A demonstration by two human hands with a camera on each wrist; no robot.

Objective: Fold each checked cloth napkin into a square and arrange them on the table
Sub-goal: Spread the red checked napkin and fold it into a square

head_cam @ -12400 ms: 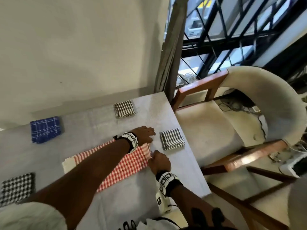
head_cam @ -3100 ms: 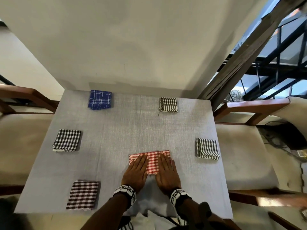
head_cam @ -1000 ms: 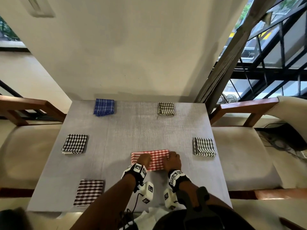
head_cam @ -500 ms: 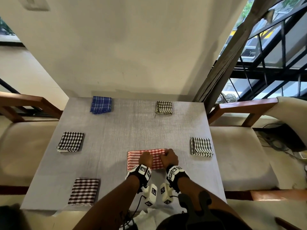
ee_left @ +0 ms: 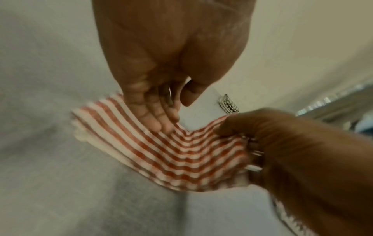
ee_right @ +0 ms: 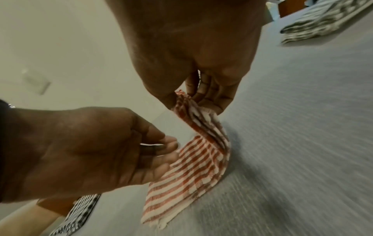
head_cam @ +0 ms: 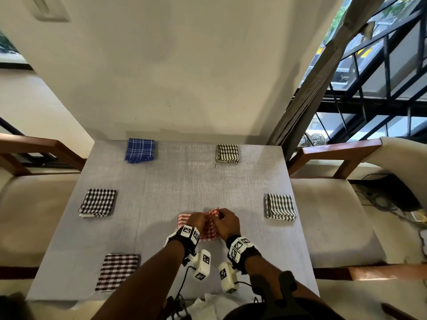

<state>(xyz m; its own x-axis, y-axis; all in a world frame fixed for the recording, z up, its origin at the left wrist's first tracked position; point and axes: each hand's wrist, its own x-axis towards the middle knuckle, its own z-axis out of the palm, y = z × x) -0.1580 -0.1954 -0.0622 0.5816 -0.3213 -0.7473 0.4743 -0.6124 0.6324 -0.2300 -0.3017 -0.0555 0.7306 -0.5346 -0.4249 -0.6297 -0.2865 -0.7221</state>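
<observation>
A red checked napkin (head_cam: 209, 229) lies folded into a strip near the front middle of the grey table (head_cam: 184, 185). My right hand (head_cam: 220, 215) pinches its right end (ee_right: 189, 102) between thumb and fingers and holds that end up off the table. My left hand (head_cam: 200, 220) lays straight fingers (ee_left: 159, 121) on the middle of the napkin (ee_left: 171, 151), with the thumb held apart above it. The left half of the cloth (ee_right: 181, 183) stays flat on the table.
Folded napkins lie around the table: blue (head_cam: 140, 150) far left, striped (head_cam: 228, 153) far right, black check (head_cam: 97, 202) left, striped (head_cam: 280, 207) right, brown check (head_cam: 117, 272) near left. Cushioned chairs (head_cam: 328, 218) flank both sides; a wall stands behind.
The napkin lay flat under both hands before. Now my right hand has raised its right end and my left fingers press the middle.
</observation>
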